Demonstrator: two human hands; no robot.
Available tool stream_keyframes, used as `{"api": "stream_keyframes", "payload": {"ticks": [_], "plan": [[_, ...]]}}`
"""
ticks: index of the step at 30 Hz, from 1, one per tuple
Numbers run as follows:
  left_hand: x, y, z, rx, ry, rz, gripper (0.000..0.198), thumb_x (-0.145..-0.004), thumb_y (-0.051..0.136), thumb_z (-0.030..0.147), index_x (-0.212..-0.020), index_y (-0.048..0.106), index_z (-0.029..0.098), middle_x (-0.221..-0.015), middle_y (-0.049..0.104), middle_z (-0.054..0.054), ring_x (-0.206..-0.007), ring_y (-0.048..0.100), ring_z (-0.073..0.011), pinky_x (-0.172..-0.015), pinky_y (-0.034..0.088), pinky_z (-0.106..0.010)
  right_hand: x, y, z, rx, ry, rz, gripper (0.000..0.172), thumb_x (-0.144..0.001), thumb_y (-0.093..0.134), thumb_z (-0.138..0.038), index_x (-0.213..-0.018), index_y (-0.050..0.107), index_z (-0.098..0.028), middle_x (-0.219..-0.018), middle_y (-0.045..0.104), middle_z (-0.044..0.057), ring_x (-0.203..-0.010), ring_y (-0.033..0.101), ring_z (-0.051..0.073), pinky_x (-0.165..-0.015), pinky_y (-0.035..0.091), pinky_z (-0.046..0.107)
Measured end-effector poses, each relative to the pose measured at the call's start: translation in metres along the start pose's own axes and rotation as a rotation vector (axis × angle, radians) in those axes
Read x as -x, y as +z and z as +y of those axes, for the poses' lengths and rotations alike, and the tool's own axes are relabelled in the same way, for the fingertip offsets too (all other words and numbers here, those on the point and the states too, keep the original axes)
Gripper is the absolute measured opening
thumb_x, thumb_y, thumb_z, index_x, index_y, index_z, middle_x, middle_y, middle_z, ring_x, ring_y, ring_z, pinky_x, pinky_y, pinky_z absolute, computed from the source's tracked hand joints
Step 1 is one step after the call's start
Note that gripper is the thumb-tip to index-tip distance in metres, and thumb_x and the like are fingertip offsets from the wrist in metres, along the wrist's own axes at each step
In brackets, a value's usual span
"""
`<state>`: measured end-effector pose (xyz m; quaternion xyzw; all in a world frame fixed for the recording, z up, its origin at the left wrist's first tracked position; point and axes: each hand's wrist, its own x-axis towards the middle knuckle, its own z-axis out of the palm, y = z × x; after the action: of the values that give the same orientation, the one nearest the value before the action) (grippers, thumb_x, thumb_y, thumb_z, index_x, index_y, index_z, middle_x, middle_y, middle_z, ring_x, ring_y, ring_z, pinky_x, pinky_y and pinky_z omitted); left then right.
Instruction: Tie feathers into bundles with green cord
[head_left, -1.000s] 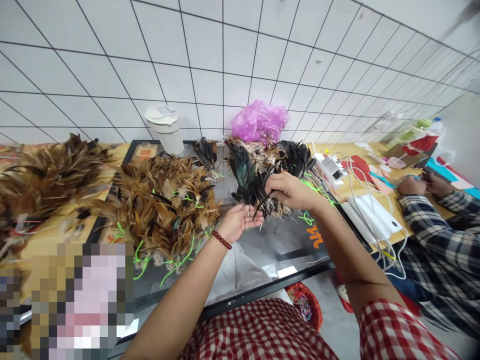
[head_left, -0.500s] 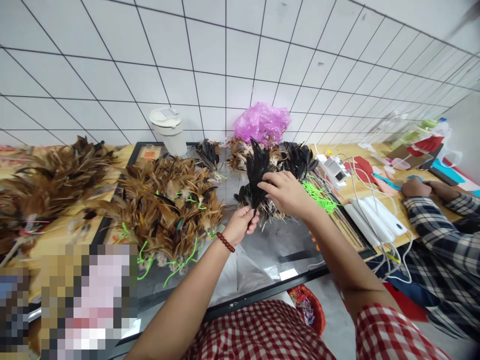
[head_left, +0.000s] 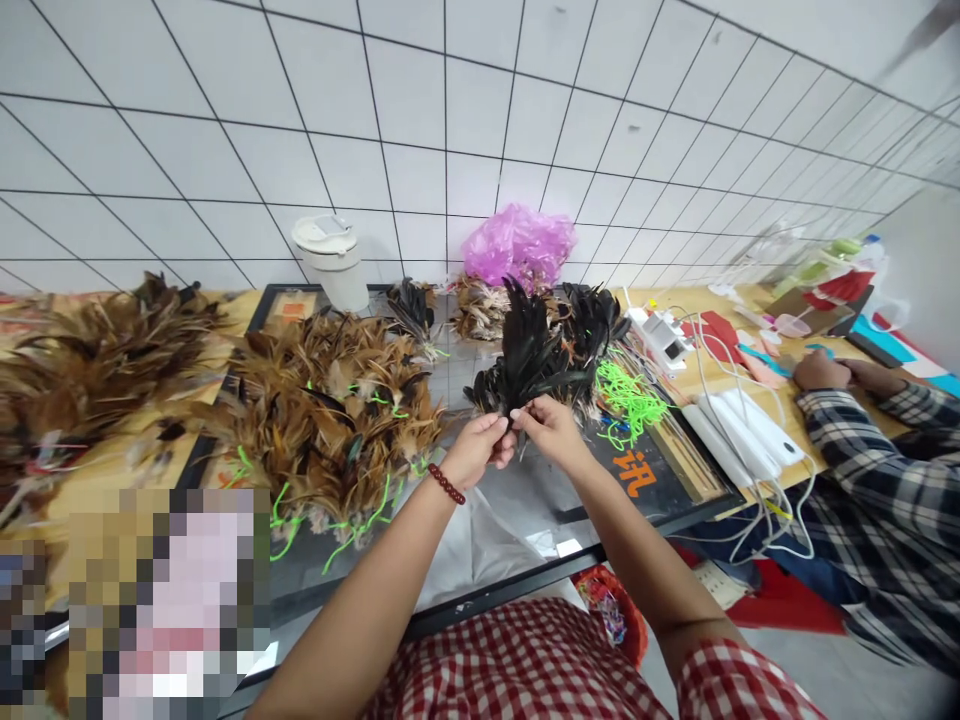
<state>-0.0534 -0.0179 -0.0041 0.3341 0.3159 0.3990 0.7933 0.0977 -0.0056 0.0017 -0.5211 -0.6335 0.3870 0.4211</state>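
A bunch of black feathers (head_left: 523,345) fans upward from my two hands, over the middle of the table. My left hand (head_left: 480,448), with a dark red bead bracelet on its wrist, pinches the bunch at its lower end. Beside it, the fingers of my right hand (head_left: 551,425) close on the base of the same bunch, at its right side. More black feathers (head_left: 592,325) lie behind and to the right, partly covered by the held ones. A large heap of brown feathers (head_left: 345,400), with green ties among them, spreads to the left of my hands.
A lidded white cup (head_left: 330,262) and a pink plastic bag (head_left: 517,243) stand by the tiled wall. Green ties (head_left: 630,400), white power strips (head_left: 750,440) and cables lie right. A co-worker's hands (head_left: 821,370) rest farther right. Below the table edge is a red basket (head_left: 634,625).
My right hand has moved down from the upper feathers to the base beside my left hand. The held black feathers now fan out wider. The view has shifted slightly.
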Motion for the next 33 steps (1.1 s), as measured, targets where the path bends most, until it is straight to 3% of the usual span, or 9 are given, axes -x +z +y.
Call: {"api": "stream_keyframes", "payload": {"ticks": [4, 6, 8, 11, 15, 20, 23, 27, 33], "plan": [[0.0, -0.005, 0.002, 0.02, -0.039, -0.041, 0.032, -0.071, 0.074, 0.038, -0.078, 0.057, 0.012, -0.06, 0.058, 0.0, -0.05, 0.058, -0.012, -0.045, 0.047, -0.022, -0.002, -0.005, -0.008, 0.145, -0.096, 0.021, 0.026, -0.083, 0.06, -0.039, -0.069, 0.059, -0.017, -0.068, 0.057, 0.001, -0.063, 0.052, 0.012, -0.059, 0.045, 0.026], [-0.002, -0.006, 0.001, 0.098, -0.023, -0.006, 0.025, -0.075, 0.072, 0.032, -0.077, 0.057, 0.012, -0.065, 0.062, -0.003, -0.058, 0.063, -0.014, -0.057, 0.053, -0.027, 0.0, -0.007, -0.011, 0.197, -0.179, 0.054, 0.022, -0.081, 0.063, -0.04, -0.083, 0.062, -0.018, -0.078, 0.057, 0.002, -0.066, 0.053, 0.013, -0.062, 0.047, 0.027], [-0.004, -0.006, 0.0, 0.214, 0.029, 0.067, 0.019, -0.078, 0.069, 0.026, -0.076, 0.057, 0.012, -0.073, 0.066, -0.006, -0.065, 0.065, -0.0135, -0.066, 0.055, -0.028, 0.002, -0.007, -0.01, 0.239, -0.303, 0.062, 0.042, -0.075, 0.07, -0.042, -0.108, 0.059, -0.019, -0.096, 0.057, 0.006, -0.076, 0.055, 0.015, -0.071, 0.05, 0.031], [-0.006, -0.007, -0.002, 0.297, 0.046, 0.101, 0.015, -0.079, 0.068, 0.023, -0.076, 0.058, 0.012, -0.078, 0.068, -0.009, -0.071, 0.066, -0.0136, -0.064, 0.052, -0.023, 0.005, -0.007, -0.005, 0.403, -0.468, 0.009, 0.073, -0.07, 0.075, -0.043, -0.132, 0.044, -0.02, -0.12, 0.05, 0.013, -0.102, 0.054, 0.024, -0.088, 0.049, 0.039], [-0.006, -0.007, -0.003, 0.295, 0.052, 0.057, 0.019, -0.076, 0.072, 0.026, -0.078, 0.06, 0.012, -0.076, 0.067, -0.007, -0.07, 0.064, -0.0131, -0.07, 0.052, -0.027, 0.007, -0.003, 0.001, 0.588, -0.503, 0.029, 0.066, -0.08, 0.067, -0.04, -0.137, 0.04, -0.021, -0.126, 0.048, 0.015, -0.115, 0.049, 0.029, -0.094, 0.045, 0.045], [-0.005, -0.003, -0.002, 0.257, 0.128, 0.131, 0.026, -0.073, 0.075, 0.032, -0.077, 0.058, 0.013, -0.072, 0.065, -0.004, -0.063, 0.06, -0.0099, -0.066, 0.052, -0.025, 0.003, -0.001, 0.003, 0.353, -0.348, 0.027, 0.065, -0.076, 0.069, -0.045, -0.132, 0.047, -0.019, -0.114, 0.054, 0.013, -0.098, 0.055, 0.023, -0.086, 0.048, 0.039], [-0.005, -0.002, -0.003, 0.185, 0.131, 0.161, 0.03, -0.072, 0.075, 0.037, -0.077, 0.057, 0.013, -0.065, 0.06, -0.001, -0.057, 0.058, -0.0099, -0.056, 0.05, -0.023, 0.001, -0.001, 0.004, 0.06, -0.173, -0.115, 0.045, -0.082, 0.059, -0.053, -0.112, 0.061, -0.02, -0.089, 0.059, 0.006, -0.082, 0.058, 0.018, -0.077, 0.049, 0.034], [-0.002, -0.004, -0.003, 0.035, 0.001, 0.028, 0.036, -0.068, 0.076, 0.043, -0.071, 0.055, 0.013, -0.057, 0.055, 0.001, -0.046, 0.054, -0.009, -0.04, 0.042, -0.019, 0.002, -0.004, 0.002, -0.336, 0.076, -0.374, 0.04, -0.084, 0.055, -0.057, -0.078, 0.061, -0.018, -0.066, 0.062, 0.001, -0.059, 0.059, 0.014, -0.064, 0.047, 0.031], [0.003, -0.005, -0.002, -0.013, -0.188, -0.174, 0.034, -0.068, 0.077, 0.04, -0.074, 0.058, 0.011, -0.056, 0.053, 0.002, -0.043, 0.054, -0.0084, -0.037, 0.04, -0.017, 0.003, -0.01, 0.005, -0.514, 0.204, -0.387, 0.043, -0.064, 0.077, -0.054, -0.069, 0.065, -0.014, -0.059, 0.063, 0.001, -0.055, 0.055, 0.012, -0.059, 0.042, 0.027]]}}
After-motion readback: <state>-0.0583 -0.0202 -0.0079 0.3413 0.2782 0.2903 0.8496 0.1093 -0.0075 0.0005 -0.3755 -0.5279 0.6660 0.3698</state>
